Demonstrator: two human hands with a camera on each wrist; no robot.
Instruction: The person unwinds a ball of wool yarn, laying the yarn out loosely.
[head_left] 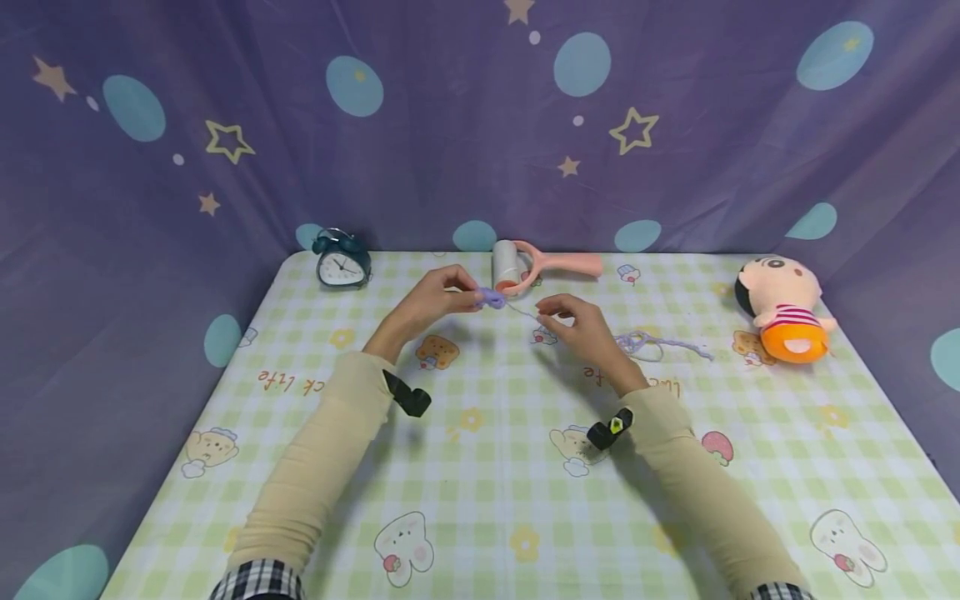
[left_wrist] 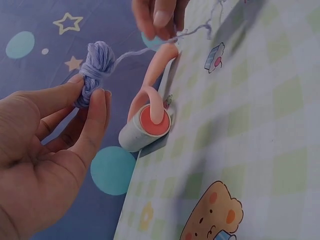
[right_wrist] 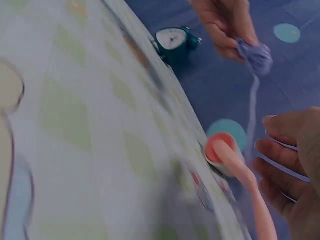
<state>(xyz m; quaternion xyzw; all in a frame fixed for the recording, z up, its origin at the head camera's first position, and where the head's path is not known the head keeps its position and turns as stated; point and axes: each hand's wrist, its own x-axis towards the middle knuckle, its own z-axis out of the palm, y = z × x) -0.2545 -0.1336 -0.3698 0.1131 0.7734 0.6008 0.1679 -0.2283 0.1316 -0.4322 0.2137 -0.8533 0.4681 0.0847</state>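
In the head view my left hand [head_left: 442, 302] pinches a small wound bundle of purple yarn [head_left: 492, 298] above the table. The left wrist view shows the yarn bundle [left_wrist: 97, 67] between thumb and fingertips, tied round its middle. A single strand [right_wrist: 253, 100] runs from it toward my right hand [head_left: 581, 327]. Seen from the right wrist, the right hand [right_wrist: 292, 160] has thumb and fingers apart and loosely bent, the strand passing by the fingertips. Whether it touches them is hard to tell. More loose yarn [head_left: 637, 341] lies on the table beyond the right wrist.
Behind the hands lies a pink-handled lint roller [head_left: 566, 265]. A teal alarm clock [head_left: 342, 262] stands at the back left, and a plush doll [head_left: 787, 308] lies at the right. The checkered tablecloth [head_left: 480, 483] meets a purple curtain [head_left: 465, 125] at the back.
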